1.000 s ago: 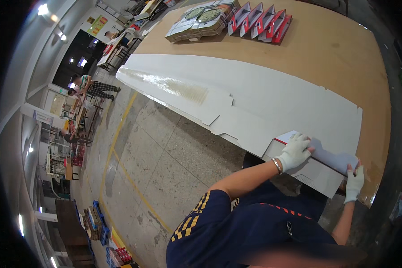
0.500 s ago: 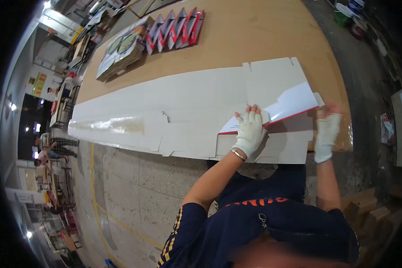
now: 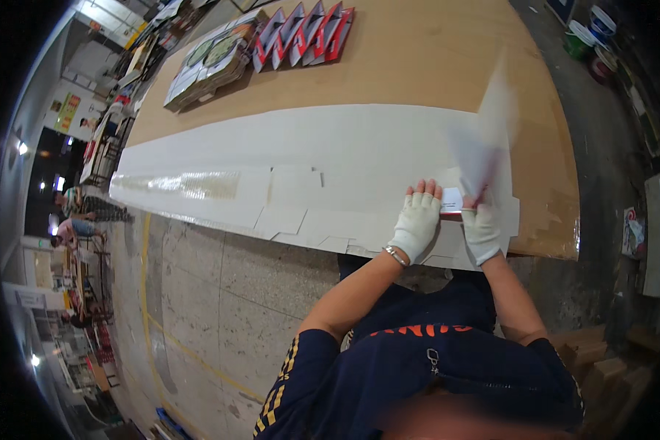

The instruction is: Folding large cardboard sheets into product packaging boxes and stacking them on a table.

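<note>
A long pale cardboard sheet (image 3: 374, 139) with cut flaps lies along the table's near side. My left hand (image 3: 417, 221), in a white fingerless glove, rests flat on it near the right end, fingers stretched out. Close beside it, my right hand (image 3: 482, 226), gloved alike, has its fingertips at the lower end of a raised cardboard panel (image 3: 482, 143). That panel is smeared by motion and shows a white face with some red low down. Between my hands is a small white printed flap (image 3: 452, 199) with a red edge.
Behind the sheet, a stack of flat printed cartons (image 3: 216, 60) and a row of folded red-and-white card pieces (image 3: 304, 35) sit on the brown tabletop (image 3: 433, 51). Buckets (image 3: 581, 40) stand on the floor at far right. People (image 3: 77, 220) are at far left.
My right hand has moved left and inward, next to my left hand. The white, red-edged panel that lay across the sheet now stands up, blurred. The sheet's right end looks different.
</note>
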Demonstrator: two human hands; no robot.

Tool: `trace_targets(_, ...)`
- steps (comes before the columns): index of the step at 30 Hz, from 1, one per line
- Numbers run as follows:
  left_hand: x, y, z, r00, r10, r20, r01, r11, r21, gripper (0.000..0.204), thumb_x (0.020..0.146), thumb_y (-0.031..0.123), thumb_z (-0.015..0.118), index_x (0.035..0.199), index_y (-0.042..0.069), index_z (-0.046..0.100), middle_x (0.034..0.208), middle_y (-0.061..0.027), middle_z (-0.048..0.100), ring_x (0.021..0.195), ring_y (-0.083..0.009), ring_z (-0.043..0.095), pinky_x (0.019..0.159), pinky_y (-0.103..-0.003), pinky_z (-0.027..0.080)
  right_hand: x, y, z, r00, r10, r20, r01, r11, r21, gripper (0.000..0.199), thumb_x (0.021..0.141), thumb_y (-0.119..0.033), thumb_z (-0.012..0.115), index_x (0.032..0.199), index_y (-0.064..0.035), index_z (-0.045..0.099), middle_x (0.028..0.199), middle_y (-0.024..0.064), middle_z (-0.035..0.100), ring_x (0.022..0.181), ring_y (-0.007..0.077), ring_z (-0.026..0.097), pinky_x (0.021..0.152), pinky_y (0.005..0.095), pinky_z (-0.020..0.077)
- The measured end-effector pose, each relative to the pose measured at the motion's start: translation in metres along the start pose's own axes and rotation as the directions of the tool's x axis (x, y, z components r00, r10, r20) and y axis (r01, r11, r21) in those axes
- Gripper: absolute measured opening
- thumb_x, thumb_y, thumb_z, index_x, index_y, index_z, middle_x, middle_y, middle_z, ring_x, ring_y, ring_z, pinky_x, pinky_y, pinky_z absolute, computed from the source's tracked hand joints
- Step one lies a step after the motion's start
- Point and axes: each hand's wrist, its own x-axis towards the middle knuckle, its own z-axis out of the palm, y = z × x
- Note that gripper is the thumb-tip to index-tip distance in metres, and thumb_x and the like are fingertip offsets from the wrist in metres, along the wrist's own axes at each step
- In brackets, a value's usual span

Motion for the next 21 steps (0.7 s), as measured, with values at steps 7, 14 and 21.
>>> trace_targets(7,-0.004,-0.002,-0.049,0.919,-0.026,0.394,0.110,0.975,-0.191,0.070,0.080,0.039,0.056,0.134,0.000,0.034,0.135,-0.0235,0.036,0.131,-0.0350,0.029,0.107,-0.049,0.022,0.028,0.004,0.016,0.955,-0.279,0.099,0.275,0.960,0.056,0.058,0.069,0.012,0.042,0.121,-0.0084,0.056,0.128,0.0088,0.052,0.125,0.0262,0.042,0.106,0.0363,0.0317)
trace_targets(14,-0.063,-0.077,-0.089,0.984,-0.118,0.135,0.102,0.987,0.122,0.070,0.073,0.037,0.064,0.129,0.001,0.039,0.128,-0.0166,0.046,0.123,-0.0337,0.040,0.104,-0.051,0.026,0.054,0.022,-0.026,0.993,-0.111,-0.050,0.121,0.941,0.316,0.066,0.067,0.014,0.031,0.126,-0.0067,0.052,0.129,0.0080,0.052,0.125,0.0196,0.042,0.107,0.0315,0.0276)
trace_targets(21,-0.061,-0.138,-0.094,0.997,0.013,0.072,0.010,0.948,-0.317,0.021,0.072,0.002,0.058,0.092,0.007,0.063,0.093,-0.0083,0.060,0.091,-0.0269,0.057,0.078,-0.036,0.048,0.034,0.065,-0.039,0.971,-0.168,0.171,0.184,0.980,-0.079,0.059,0.068,0.012,0.040,0.120,-0.0082,0.057,0.126,0.0105,0.054,0.122,0.0250,0.046,0.107,0.0336,0.0289)
